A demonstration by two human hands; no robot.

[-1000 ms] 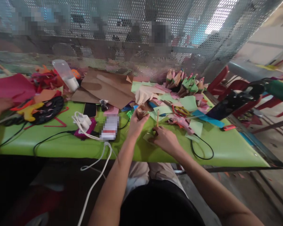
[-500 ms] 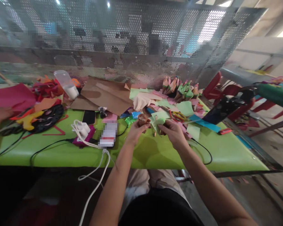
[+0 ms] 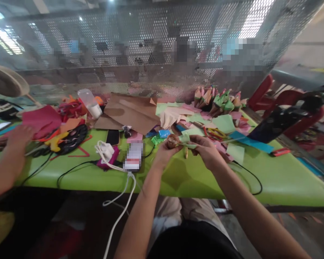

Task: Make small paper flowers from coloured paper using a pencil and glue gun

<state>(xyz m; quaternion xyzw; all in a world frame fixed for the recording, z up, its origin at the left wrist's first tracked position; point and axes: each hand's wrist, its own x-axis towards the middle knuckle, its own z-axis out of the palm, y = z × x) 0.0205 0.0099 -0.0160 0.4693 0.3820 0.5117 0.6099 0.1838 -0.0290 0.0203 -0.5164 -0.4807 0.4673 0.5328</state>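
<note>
My left hand [image 3: 166,150] is closed around a small brown rounded piece [image 3: 173,140], pale inside at its top; its exact kind does not show. Pinched in my right hand [image 3: 203,148] is a piece of light green paper [image 3: 185,138], its left edge touching the brown piece. A short thin tan stick [image 3: 186,152] lies on the green bench top [image 3: 189,176] just below the paper. Beyond my hands are a blue packet [image 3: 164,133] and a shiny green wrapper [image 3: 157,140].
Brown paper sheets [image 3: 132,109] and paper cones [image 3: 221,100] lie at the back. A phone [image 3: 133,156], a purple charger block [image 3: 108,160] and scissors [image 3: 214,133] lie nearby. At left, another person's hand [image 3: 20,138] rests near red paper [image 3: 40,120]. A dark bottle [image 3: 272,120] leans at right.
The view has turned left, so things sit further right. My right hand has brought the green paper against the brown piece. The other person's hand shows more fully.
</note>
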